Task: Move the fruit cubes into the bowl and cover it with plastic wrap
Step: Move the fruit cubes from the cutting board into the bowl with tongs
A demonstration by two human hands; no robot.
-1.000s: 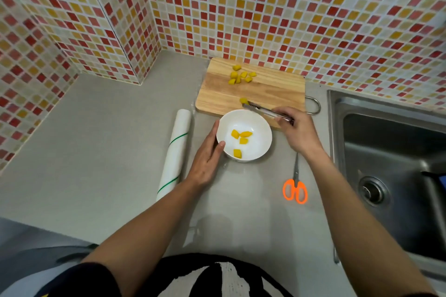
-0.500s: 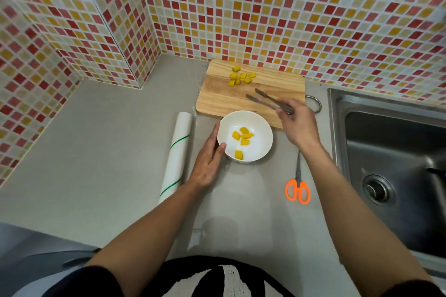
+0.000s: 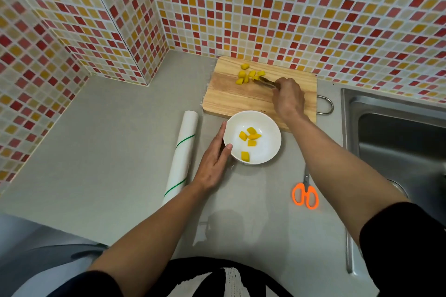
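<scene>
A white bowl stands on the grey counter in front of the wooden cutting board. Several yellow fruit cubes lie inside it. More yellow cubes sit in a small heap at the board's far side. My right hand grips metal tongs whose tips reach the heap's right edge. My left hand rests against the bowl's left side, thumb on the rim. A roll of plastic wrap lies left of the bowl.
Orange-handled scissors lie on the counter to the right of the bowl. A steel sink fills the right side. Tiled walls close off the back and left, with sockets above the board.
My right hand dropped a cube from the tongs into the bowl, then carried the tongs back across the board to the heap. My left hand stayed at the bowl.
</scene>
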